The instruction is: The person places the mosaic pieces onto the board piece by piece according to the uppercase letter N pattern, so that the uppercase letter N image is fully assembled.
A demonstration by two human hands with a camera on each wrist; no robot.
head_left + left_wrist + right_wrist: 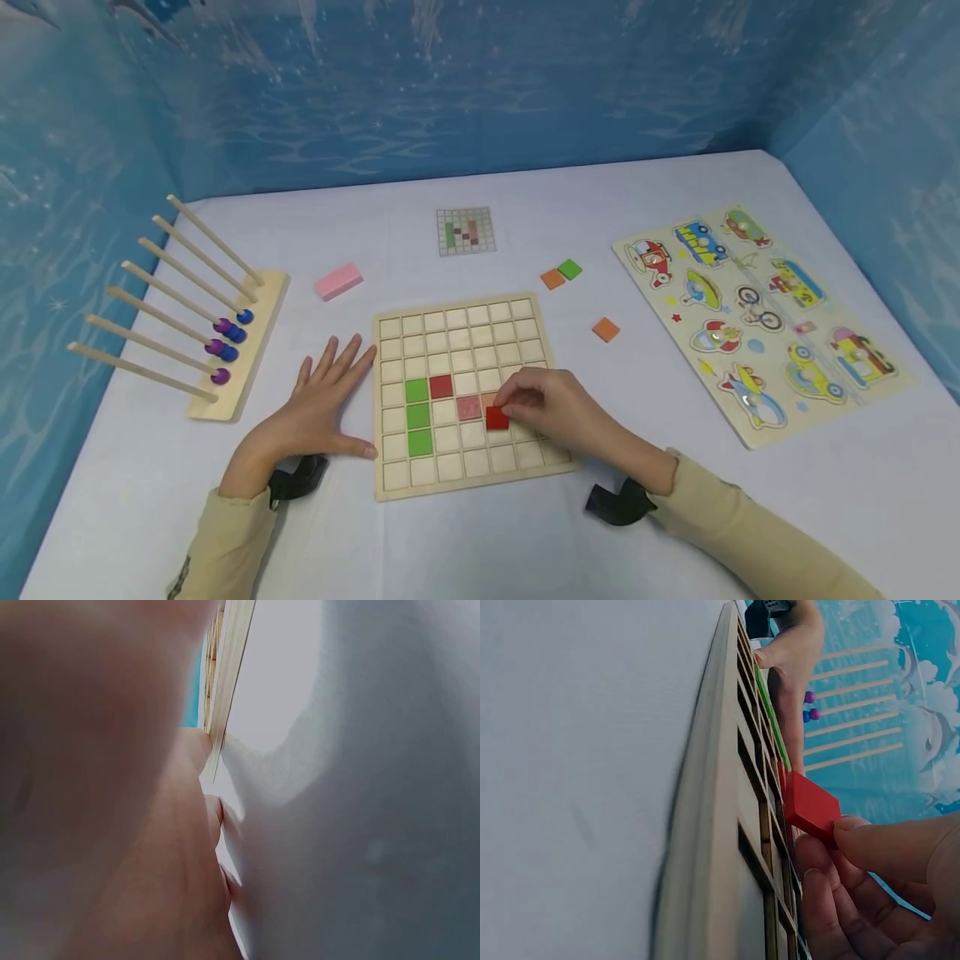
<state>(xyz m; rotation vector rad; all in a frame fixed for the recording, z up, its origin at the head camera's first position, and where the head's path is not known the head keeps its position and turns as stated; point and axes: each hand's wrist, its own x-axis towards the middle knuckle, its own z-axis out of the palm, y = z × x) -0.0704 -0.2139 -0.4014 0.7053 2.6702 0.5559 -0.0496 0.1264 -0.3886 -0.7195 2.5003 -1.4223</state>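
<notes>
A wooden grid board [480,477] lies in the middle of the table. Three green tiles [419,416] form a column in it, with a red tile [441,386] beside the top one and a pink tile [468,407] further right. My right hand [558,408] pinches another red tile [810,806] between thumb and fingers, tilted over the grid in the right wrist view. An orange tile [489,399] is partly hidden behind these fingers. With fingers spread, my left hand [318,412] rests along the board's left edge; its wrist view is mostly blurred skin and tabletop.
Behind the board lies a small pattern card [466,232]. Loose orange tiles [606,329] and a green tile [570,268] are at its right. A pink block [339,282] and a peg stand with beads [255,350] are on the left, a vehicle puzzle [738,350] on the right.
</notes>
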